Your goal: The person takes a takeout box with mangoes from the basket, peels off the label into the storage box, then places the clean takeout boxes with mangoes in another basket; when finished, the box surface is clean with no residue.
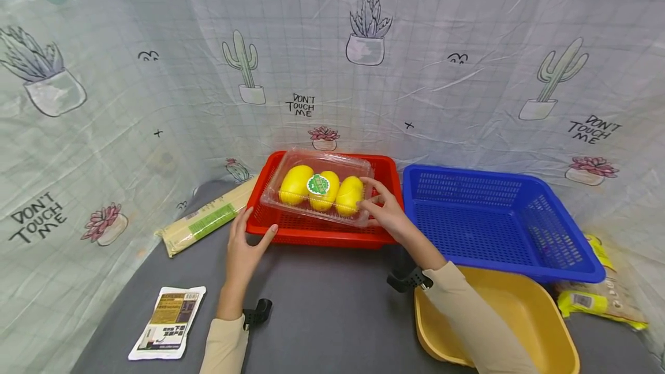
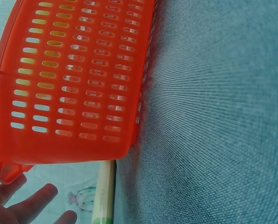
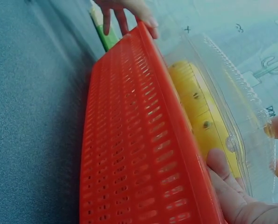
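Observation:
A clear plastic box [image 1: 277,187] of yellow oblong fruit [image 1: 296,185], with a round green label [image 1: 318,184], sits tilted in the top of the red basket [image 1: 317,239]. My right hand [image 1: 385,210] grips the box's right end between thumb and fingers; the right wrist view shows the thumb under the fruit, beside the basket rim. At the basket's front left corner, my left hand [image 1: 246,248] touches the rim with its fingers spread and fairly straight. Part of that hand [image 2: 24,205] shows at the lower left of the left wrist view.
Right of the red basket stands a blue basket [image 1: 467,222], with a yellow bin [image 1: 519,305] in front of it. A long pale packet [image 1: 208,218] lies left of the red basket. A white pouch [image 1: 167,323] lies front left; a yellow-and-clear bag [image 1: 605,299] is far right.

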Tool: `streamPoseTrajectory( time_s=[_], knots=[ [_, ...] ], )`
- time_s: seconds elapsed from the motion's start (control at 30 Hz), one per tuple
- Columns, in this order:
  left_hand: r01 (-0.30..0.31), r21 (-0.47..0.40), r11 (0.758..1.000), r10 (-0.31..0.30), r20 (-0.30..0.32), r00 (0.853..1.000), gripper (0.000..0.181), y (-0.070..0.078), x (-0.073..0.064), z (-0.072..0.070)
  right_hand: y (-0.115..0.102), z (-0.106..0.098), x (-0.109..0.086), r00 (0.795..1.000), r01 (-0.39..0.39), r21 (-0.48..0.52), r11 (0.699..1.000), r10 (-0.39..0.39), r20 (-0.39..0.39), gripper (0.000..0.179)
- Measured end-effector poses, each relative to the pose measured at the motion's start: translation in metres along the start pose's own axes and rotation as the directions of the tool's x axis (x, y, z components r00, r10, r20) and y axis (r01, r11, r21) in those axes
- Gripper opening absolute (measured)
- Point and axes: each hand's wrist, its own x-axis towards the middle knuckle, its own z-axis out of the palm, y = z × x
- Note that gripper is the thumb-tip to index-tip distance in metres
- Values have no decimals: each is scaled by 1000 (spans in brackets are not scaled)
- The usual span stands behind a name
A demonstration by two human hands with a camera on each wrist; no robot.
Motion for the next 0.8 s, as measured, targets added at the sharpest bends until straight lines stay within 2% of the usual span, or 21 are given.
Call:
streamPoseTrajectory(
  time_s=[0.23, 0.47, 0.8],
  knots=[
    [-17, -23, 1000, 17, -10, 1000, 78, -2, 0, 1, -6, -1, -9, 1000, 24, 8, 1000, -24, -9, 58],
    [-6, -27, 1000, 5, -2, 1000, 78, -1, 0, 1, -12, -3, -15, 998, 55, 56, 997, -56, 6, 58],
    [15, -27, 1000, -15, 9, 1000, 78, 2, 1, 1, -21, -11, -29, 998, 61, 37, 997, -61, -7, 59]
  ],
)
